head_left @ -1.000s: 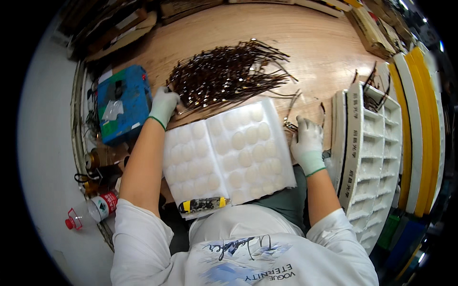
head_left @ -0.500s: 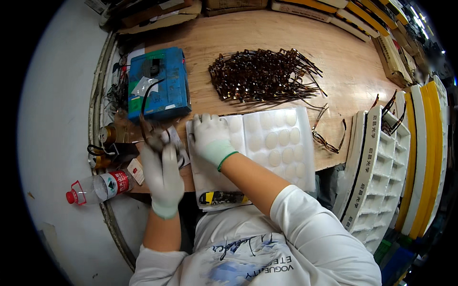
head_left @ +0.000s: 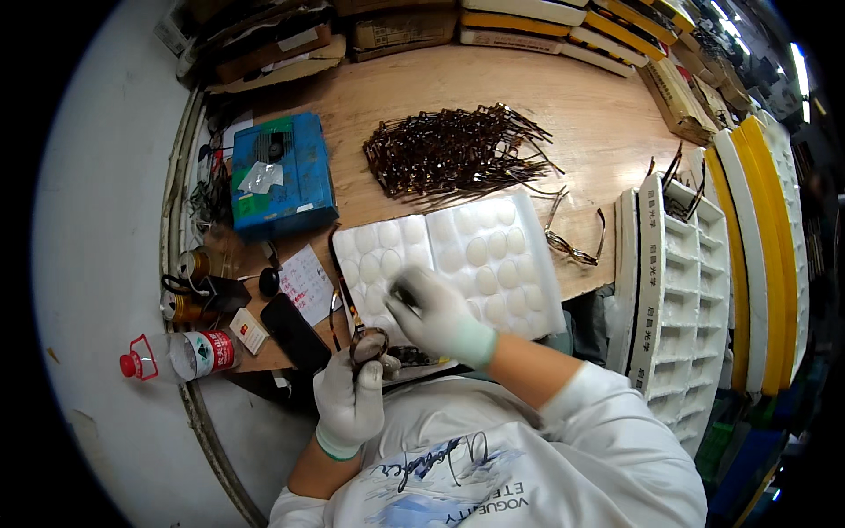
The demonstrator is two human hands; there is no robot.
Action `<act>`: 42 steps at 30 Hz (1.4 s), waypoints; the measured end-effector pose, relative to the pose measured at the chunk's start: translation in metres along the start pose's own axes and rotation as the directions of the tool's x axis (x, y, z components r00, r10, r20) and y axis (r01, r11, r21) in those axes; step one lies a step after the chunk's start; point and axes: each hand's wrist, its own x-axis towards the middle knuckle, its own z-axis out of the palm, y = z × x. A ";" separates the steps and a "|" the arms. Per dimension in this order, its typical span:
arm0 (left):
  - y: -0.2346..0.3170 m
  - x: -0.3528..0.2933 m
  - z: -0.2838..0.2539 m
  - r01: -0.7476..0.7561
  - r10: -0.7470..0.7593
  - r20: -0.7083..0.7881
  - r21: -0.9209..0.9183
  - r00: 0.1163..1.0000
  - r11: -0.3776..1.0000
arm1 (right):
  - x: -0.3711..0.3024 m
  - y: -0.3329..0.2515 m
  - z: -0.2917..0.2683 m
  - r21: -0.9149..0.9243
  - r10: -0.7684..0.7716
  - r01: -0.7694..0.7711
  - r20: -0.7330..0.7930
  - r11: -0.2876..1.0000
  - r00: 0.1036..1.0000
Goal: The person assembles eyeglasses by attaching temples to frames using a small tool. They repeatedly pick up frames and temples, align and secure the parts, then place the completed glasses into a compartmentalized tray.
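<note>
Near my body, my left hand [head_left: 350, 403] in a white glove is closed on a pair of brown tortoiseshell glasses [head_left: 370, 345], with one temple pointing away from me. My right hand [head_left: 440, 319], also gloved, hovers close by over the white sheets, its fingers closed round a small dark thing [head_left: 406, 293] whose kind I cannot make out. Below it lie two white sheets [head_left: 539, 304] side by side, set with rows of round whitish discs [head_left: 487, 281]. Another pair of glasses [head_left: 572, 249] lies to their right.
A pile of tortoiseshell glasses [head_left: 453, 154] sits beyond the sheets, beside a blue box [head_left: 282, 180]. At left are a phone [head_left: 295, 332], a handwritten note [head_left: 308, 286] and a plastic bottle [head_left: 189, 355]. White compartment trays [head_left: 678, 299] stand at right; boxes [head_left: 400, 33] line the back.
My left hand has brought the glasses down and right, close to my body. My right hand has left the left sheet's far edge, moved nearer, and now grips the small dark thing.
</note>
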 end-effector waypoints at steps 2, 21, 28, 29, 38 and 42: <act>0.000 0.002 0.004 0.043 -0.043 0.001 0.027 0.999 0.999 | -0.051 -0.025 -0.039 0.137 0.048 -0.050 0.012 0.989 0.999; 0.024 0.010 0.074 0.101 -0.098 0.351 0.011 0.931 0.995 | -0.075 -0.036 -0.111 0.599 0.339 -0.327 0.097 0.732 0.936; 0.019 0.007 0.065 0.325 -0.247 0.344 -0.190 0.906 0.926 | -0.057 -0.019 -0.108 0.648 0.192 -0.373 0.334 0.664 0.923; 0.018 0.007 0.063 0.330 -0.246 0.343 -0.213 0.907 0.920 | -0.057 -0.022 -0.106 0.642 0.204 -0.370 0.320 0.671 0.925; 0.015 0.006 0.052 0.205 -0.164 0.347 -0.084 0.924 0.975 | -0.068 -0.037 -0.112 0.505 0.286 -0.436 0.348 0.745 0.893; 0.021 0.009 0.048 0.127 -0.109 0.374 -0.023 0.921 0.992 | -0.071 -0.037 -0.116 0.431 0.287 -0.446 0.386 0.784 0.877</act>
